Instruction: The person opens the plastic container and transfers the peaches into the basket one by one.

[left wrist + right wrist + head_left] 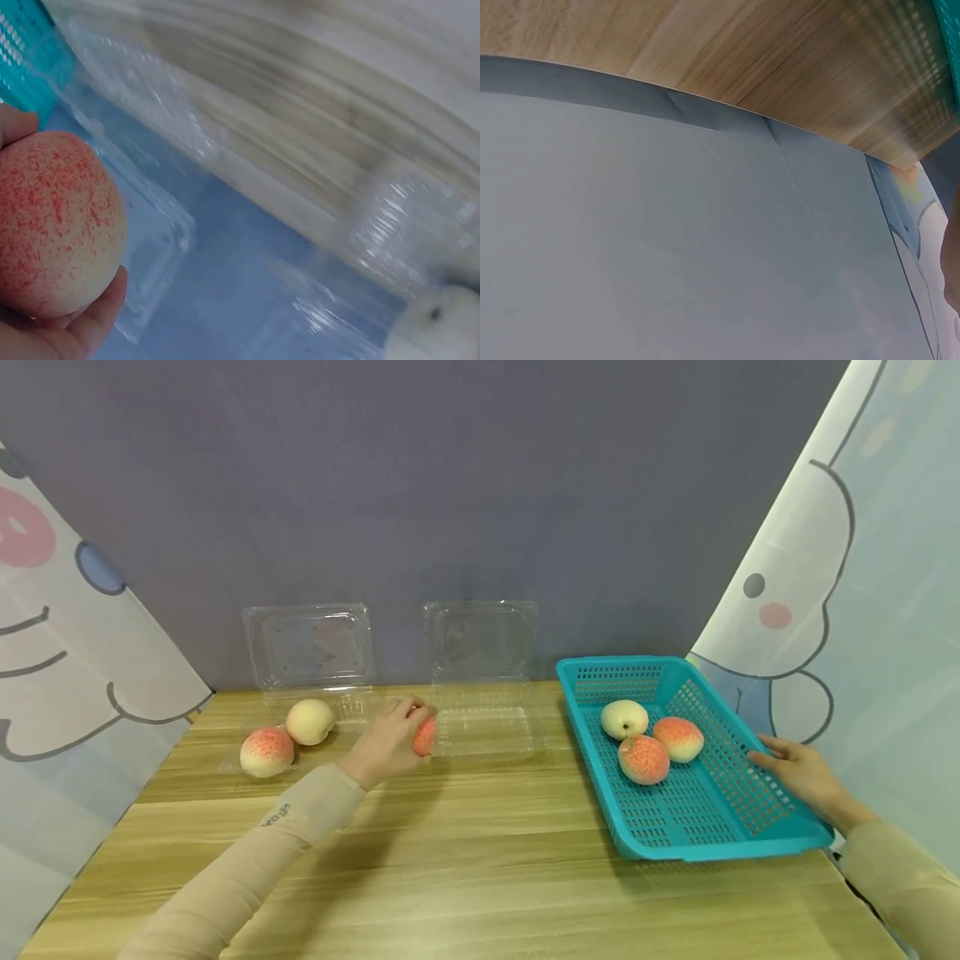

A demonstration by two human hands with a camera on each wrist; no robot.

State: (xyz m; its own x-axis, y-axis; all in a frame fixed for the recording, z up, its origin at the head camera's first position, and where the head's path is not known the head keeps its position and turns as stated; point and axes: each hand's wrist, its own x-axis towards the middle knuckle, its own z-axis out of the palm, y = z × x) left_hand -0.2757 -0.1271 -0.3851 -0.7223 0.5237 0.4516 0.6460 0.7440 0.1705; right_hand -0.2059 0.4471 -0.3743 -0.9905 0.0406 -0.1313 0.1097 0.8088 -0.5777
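My left hand (392, 739) grips a red-speckled peach (60, 225), with thumb and fingers around its sides. It is above the left side of the right clear plastic clamshell box (487, 731), whose lid stands raised. To its left, two peaches, one pale (310, 722) and one blushed red (267, 752), lie at the left clear clamshell box (307, 647). My right hand (806, 781) holds the right rim of a teal plastic basket (693, 806), its thumb over the edge. Inside the basket lie a pale peach (624, 719) and two red-blushed peaches (643, 760).
Everything stands on a wood-grain table (465, 877). A grey-purple backdrop (465, 485) rises behind the boxes. Cartoon-printed curtains (795, 568) hang on both sides, close to the basket on the right.
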